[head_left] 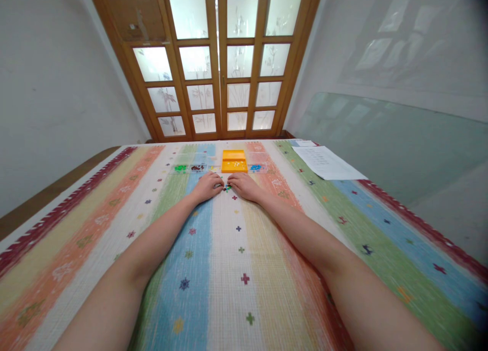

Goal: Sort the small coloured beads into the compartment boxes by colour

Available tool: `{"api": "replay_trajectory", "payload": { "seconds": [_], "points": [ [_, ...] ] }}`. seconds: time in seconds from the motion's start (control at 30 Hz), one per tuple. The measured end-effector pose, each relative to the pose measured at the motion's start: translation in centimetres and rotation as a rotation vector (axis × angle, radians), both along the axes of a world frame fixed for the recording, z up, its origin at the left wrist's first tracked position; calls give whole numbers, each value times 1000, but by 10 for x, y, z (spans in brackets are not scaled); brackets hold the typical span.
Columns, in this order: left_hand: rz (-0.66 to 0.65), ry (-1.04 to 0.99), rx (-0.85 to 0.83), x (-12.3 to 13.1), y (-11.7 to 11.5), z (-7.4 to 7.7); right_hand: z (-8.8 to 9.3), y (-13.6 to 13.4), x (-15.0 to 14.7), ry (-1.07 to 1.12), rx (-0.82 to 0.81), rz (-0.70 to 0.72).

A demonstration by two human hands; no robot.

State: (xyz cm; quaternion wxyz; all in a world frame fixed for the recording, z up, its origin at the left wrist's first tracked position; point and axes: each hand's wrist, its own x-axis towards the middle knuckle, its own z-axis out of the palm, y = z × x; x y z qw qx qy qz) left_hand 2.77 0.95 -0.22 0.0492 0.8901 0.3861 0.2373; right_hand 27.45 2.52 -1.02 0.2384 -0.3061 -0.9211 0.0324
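Note:
Small coloured pieces (227, 187), some green and blue, lie in a little cluster on the tablecloth between my two hands. My left hand (208, 186) rests at the left of them, fingers curled and closed, their tips by the pieces. From the right, my right hand (244, 186) meets them with its fingers bent and pressed together. What either hand pinches is too small and partly hidden to make out. Just beyond the hands stands an orange box (234, 155) with its lid raised and small white pieces inside.
Clear plastic trays flank the box, holding green pieces (180, 168), dark brown pieces (197, 168) and blue pieces (255, 168). White paper sheets (327, 163) lie at the far right. A striped tablecloth (229, 290) covers the table; wood-framed glass doors (221, 76) stand behind.

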Motion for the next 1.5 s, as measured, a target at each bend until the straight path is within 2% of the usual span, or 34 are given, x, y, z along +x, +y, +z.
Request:
{"api": "replay_trajectory", "payload": {
  "seconds": [0.17, 0.33, 0.73, 0.9, 1.13, 1.37, 1.5],
  "points": [
    [35, 8, 32, -2, 1, 0, 0, -1, 0, 6, 14, 15],
    [49, -5, 33, -3, 0, 1, -1, 1, -2, 53, -48, 16],
    [6, -7, 2, -8, 6, -4, -10, 10, -1, 192, -152, 32],
    [37, 14, 6, -6, 6, -4, -10, 9, -1, 168, -115, 23],
    [63, 11, 24, -5, 4, -4, -8, 6, 0, 28, 12, 34],
    [146, 27, 66, -7, 4, -4, -3, 1, 0, -14, 28, 30],
    [138, 58, 84, -8, 6, -9, -4, 1, 0, -14, 42, 19]
  ]
}}
